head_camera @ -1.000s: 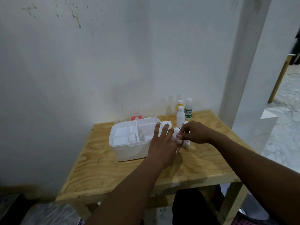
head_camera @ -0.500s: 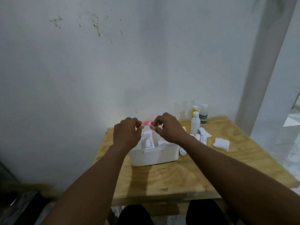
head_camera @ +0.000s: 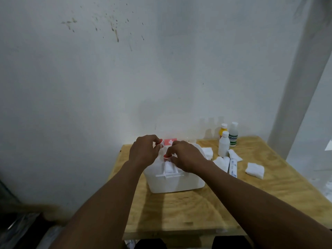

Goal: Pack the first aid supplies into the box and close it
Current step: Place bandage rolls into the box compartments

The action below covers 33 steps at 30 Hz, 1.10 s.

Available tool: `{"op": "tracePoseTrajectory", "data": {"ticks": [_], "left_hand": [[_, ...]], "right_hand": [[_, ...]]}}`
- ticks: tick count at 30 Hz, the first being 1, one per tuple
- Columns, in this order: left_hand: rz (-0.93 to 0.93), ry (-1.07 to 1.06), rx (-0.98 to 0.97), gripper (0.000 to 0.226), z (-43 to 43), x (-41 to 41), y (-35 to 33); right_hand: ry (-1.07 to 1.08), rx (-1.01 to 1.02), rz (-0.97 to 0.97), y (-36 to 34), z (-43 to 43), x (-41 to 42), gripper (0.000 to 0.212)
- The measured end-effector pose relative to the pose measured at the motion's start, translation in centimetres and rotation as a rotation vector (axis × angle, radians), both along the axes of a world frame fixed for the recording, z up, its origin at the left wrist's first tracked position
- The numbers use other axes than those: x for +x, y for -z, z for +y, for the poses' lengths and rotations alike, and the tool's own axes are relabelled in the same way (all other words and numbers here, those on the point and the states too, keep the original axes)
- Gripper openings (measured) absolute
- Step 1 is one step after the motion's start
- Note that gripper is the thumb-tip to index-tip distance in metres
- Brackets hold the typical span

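While both hands hover over the open first aid box, the right hand pinches its fingers narrow at the head of a white roll lying in the centre slot; contact is hard to confirm. That roll's long axis runs away from the person, toward the wall. Left hand is curled beside it, fingertips close together, nothing visibly held. Loose supplies sit right of the box: gauze pads, wrapped bandages, three bottles. Right hand is nearer those, so I'd expect it to fetch next.
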<state>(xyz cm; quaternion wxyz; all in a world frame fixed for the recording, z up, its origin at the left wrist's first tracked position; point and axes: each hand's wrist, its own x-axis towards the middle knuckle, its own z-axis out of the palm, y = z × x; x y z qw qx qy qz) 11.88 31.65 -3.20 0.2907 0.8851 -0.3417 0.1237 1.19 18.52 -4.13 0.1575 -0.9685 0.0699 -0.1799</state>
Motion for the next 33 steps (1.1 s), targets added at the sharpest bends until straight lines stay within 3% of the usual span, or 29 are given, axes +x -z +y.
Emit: {"op": "tracePoseTrajectory", "data": {"ticks": [5, 10, 24, 33], "left_hand": [[0.021, 0.051, 0.065, 0.022, -0.6, 0.2, 0.3], [0.009, 0.085, 0.130, 0.023, -1.7, -0.2, 0.4], [-0.101, 0.114, 0.437, 0.024, -2.6, -0.3, -0.4], [-0.116, 0.140, 0.427, 0.031, -2.6, -0.5, -0.3]], "right_hand": [[-0.064, 0.095, 0.054, -0.2, -0.9, -0.5, 0.025], [-0.005, 0.208, -0.061, -0.4, -2.0, -1.6, 0.026], [0.017, 0.219, -0.013, 0.0, -3.3, -2.4, 0.025], [0.016, 0.206, -0.028, 0.2, -3.6, -2.4, 0.025]]}}
